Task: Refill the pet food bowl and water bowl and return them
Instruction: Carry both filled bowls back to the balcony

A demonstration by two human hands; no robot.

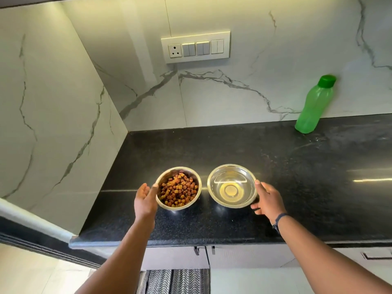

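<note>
Near counter (275, 187): kibble-filled food bowl (178, 188) gripped by left hand (146, 201), water bowl (231, 185) gripped by right hand (268, 200); spill risk if tilted when lifted.

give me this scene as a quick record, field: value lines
surface: black counter
food bowl: steel, holds kibble
water bowl: steel, holds water, right of food bowl
left hand: thumb on food bowl rim
right hand: thumb on water bowl rim
bottle: green, capped, upright by the wall
task state: both bowls filled, not yet returned
</note>
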